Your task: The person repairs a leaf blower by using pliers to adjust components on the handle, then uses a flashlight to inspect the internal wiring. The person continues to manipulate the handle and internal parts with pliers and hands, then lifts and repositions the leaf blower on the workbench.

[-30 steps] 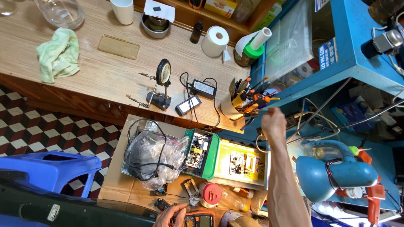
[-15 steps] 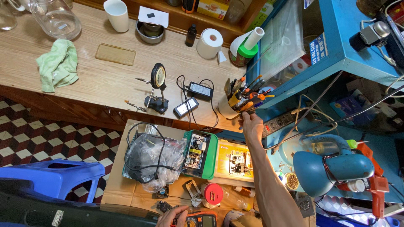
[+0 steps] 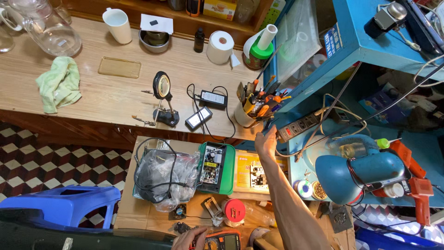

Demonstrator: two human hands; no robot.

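Observation:
My right hand [image 3: 265, 142] is stretched out from the lower right. Its fingertips are at the table edge between a white cup full of screwdrivers and pliers [image 3: 252, 107] and the end of a grey power strip [image 3: 300, 125]. Whether the fingers grip anything is hidden. My left hand [image 3: 188, 239] is at the bottom edge, curled against an orange-and-black multimeter [image 3: 222, 241]. Below my right forearm lie a green tray holding a circuit board [image 3: 214, 167] and a yellow sheet with another board [image 3: 255, 172].
A magnifier stand [image 3: 163, 98], a black adapter [image 3: 212, 99], a green cloth [image 3: 59, 85] and a paper roll [image 3: 220, 46] sit on the wooden table. A bag of cables [image 3: 162, 176], a blue lamp [image 3: 356, 172], a blue stool [image 3: 60, 208] and a blue shelf [image 3: 365, 41] surround me.
My right hand has moved left and slightly down, from beside the power strip to the foot of the tool cup. My left hand has stayed on the multimeter.

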